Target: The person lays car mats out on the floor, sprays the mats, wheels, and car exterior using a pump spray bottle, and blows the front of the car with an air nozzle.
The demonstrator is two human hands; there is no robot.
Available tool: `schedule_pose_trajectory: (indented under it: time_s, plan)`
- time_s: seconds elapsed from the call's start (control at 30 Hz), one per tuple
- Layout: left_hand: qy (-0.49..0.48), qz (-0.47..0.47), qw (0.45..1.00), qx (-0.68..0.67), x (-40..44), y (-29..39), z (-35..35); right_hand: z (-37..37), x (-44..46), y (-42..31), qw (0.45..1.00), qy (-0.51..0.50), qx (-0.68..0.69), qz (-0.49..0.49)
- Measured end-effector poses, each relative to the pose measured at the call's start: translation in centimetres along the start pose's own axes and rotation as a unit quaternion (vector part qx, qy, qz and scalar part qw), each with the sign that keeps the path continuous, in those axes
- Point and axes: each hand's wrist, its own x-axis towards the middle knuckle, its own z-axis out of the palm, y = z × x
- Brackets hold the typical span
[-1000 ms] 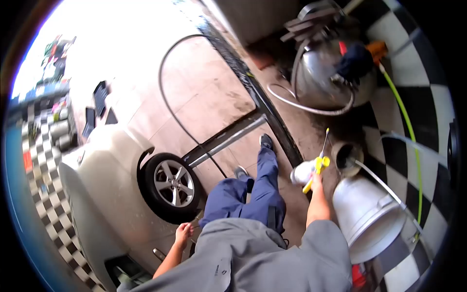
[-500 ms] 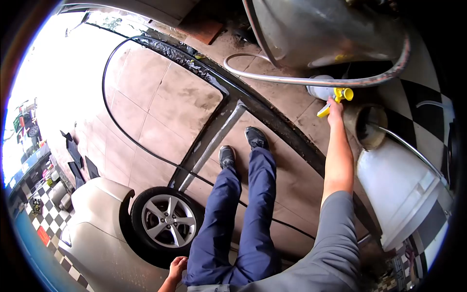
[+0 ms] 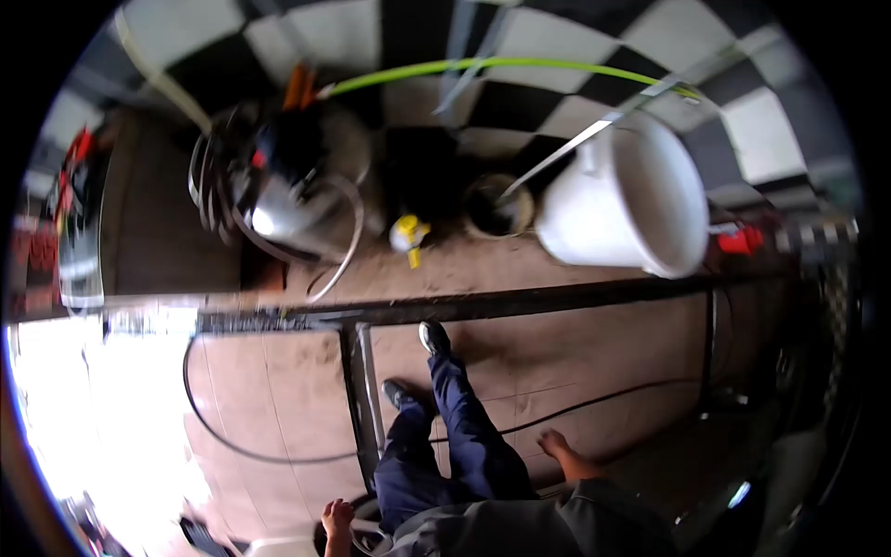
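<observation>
My left hand [image 3: 338, 512] hangs low beside my left leg, near the car wheel, its fingers loosely curled with nothing visible in them. Off to the right of my legs, my right hand [image 3: 554, 443] hangs above the tiled floor, slightly blurred; its fingers look partly spread and hold nothing. A spray bottle with a yellow top [image 3: 408, 237] stands by the wall, apart from both hands. To its right are a dark-mouthed bucket [image 3: 498, 206] with a rod leaning in it and a large white bucket [image 3: 589, 209] tipped on its side.
A metal tank [image 3: 320, 209] with a coiled hose stands left of the bottle, beside a dark cabinet [image 3: 172, 213]. A floor channel [image 3: 520, 295] runs across in front of my feet. A black hose [image 3: 278, 458] crosses the floor behind my legs. Checkered tiles cover the wall.
My right hand has let go of the spray bottle and drawn back toward my body. The bottle now stands by the wall. My view has turned toward the wall, and my feet have shifted.
</observation>
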Motion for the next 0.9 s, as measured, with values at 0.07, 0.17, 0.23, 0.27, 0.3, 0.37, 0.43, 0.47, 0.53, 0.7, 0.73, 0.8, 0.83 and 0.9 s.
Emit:
schedule_pose_trajectory:
  time_s: [0.07,0.17,0.23,0.27,0.3,0.37,0.43,0.47,0.53,0.7,0.73,0.8,0.83,0.9]
  plan:
    - [-0.014,0.041,0.998,0.039,-0.2,3.6,1.2,1.1,-9.6,7.8,0.966,-0.13,-0.205,-0.091]
    - [-0.066,0.08,0.991,0.089,-0.7,6.5,4.2,1.5,-20.3,12.2,0.918,-0.119,0.324,0.196]
    - [-0.087,0.093,0.982,0.137,-0.4,7.4,7.1,3.4,-22.4,14.0,0.609,-0.082,0.747,0.252]
    - [-0.096,0.103,0.978,0.153,-1.3,7.5,9.1,3.8,-22.9,14.2,0.508,-0.115,0.827,0.213]
    - [-0.103,0.11,0.974,0.17,-2.0,7.5,11.0,5.0,-23.2,13.7,0.517,-0.057,0.82,0.237]
    - [-0.113,0.122,0.968,0.189,-3.3,7.2,15.6,3.9,-23.6,11.6,0.599,0.052,0.746,0.286]
    - [-0.116,0.129,0.963,0.205,-4.7,6.3,20.5,2.4,-23.9,11.4,0.63,0.091,0.727,0.258]
    - [-0.123,0.109,0.961,0.223,-5.6,5.8,23.3,1.5,-23.8,12.0,0.639,0.109,0.721,0.243]
    - [-0.126,0.089,0.951,0.269,-7.2,4.0,29.9,2.5,-21.5,15.4,0.659,0.146,0.687,0.27]
    - [-0.278,0.034,0.881,0.381,-14.5,0.2,46.2,5.2,-11.8,26.8,0.734,0.285,0.565,0.246]
    - [-0.293,0.109,0.871,0.379,-19.7,-1.1,49.7,0.2,-12.6,27.4,0.658,0.267,0.654,0.259]
    - [-0.37,0.181,0.824,0.389,-20.7,-2.8,56.8,-9.7,-13.3,28.5,0.558,0.278,0.738,0.26]
    - [-0.426,0.15,0.774,0.444,-20.9,-2.5,60.6,-11.5,-11.9,30.0,0.546,0.301,0.743,0.241]
    - [-0.442,0.187,0.761,0.437,-24.8,-4.4,67.5,-14.9,-10.2,32.1,0.526,0.319,0.755,0.228]
